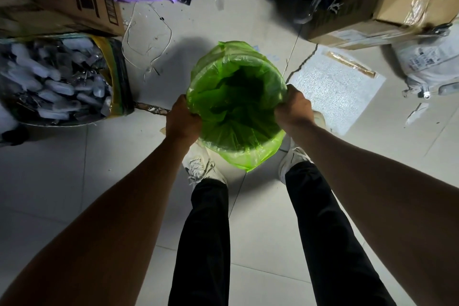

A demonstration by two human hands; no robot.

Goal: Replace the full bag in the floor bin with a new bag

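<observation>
A green plastic bag [233,112] lines a round floor bin on the tiled floor just ahead of my feet. Its edge is folded over the rim and hangs down the outside all round, so the bin's own wall is hidden. The bag's inside looks dark and hollow. My left hand [182,119] grips the bag's edge at the left side of the rim. My right hand [294,107] grips the edge at the right side.
A container of grey plastic parts [57,82] stands at the left, cardboard boxes [62,0] behind it and at the back right [387,0]. A white padded sheet [335,87] lies right of the bin. Loose wire [149,40] lies on the floor behind.
</observation>
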